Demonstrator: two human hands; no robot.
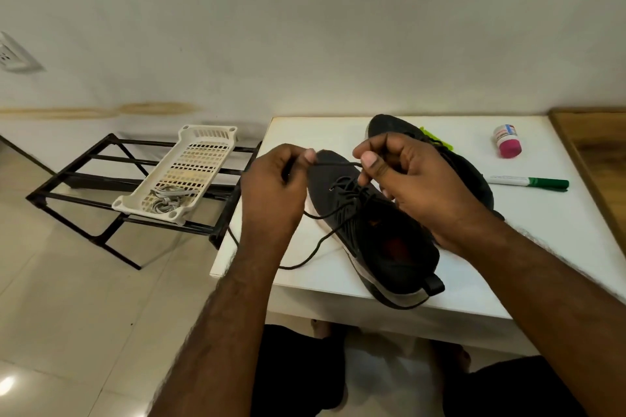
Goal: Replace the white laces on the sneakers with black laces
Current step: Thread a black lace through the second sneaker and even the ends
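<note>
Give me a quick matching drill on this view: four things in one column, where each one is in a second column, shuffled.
Things:
1. black lace
2. white laces
3. green marker
4. pink-capped bottle

Places:
A. lying in the white basket on the black rack
B. standing near the table's far right corner
C. stretched between left hand and right hand above the near sneaker
D. lying on the table right of the far sneaker

Pairs: 1-C, 2-A, 3-D, 4-B

bare table (528, 230) right of the near sneaker (372, 234), bounded by marker (528, 181) and far sneaker (471, 176).
</note>
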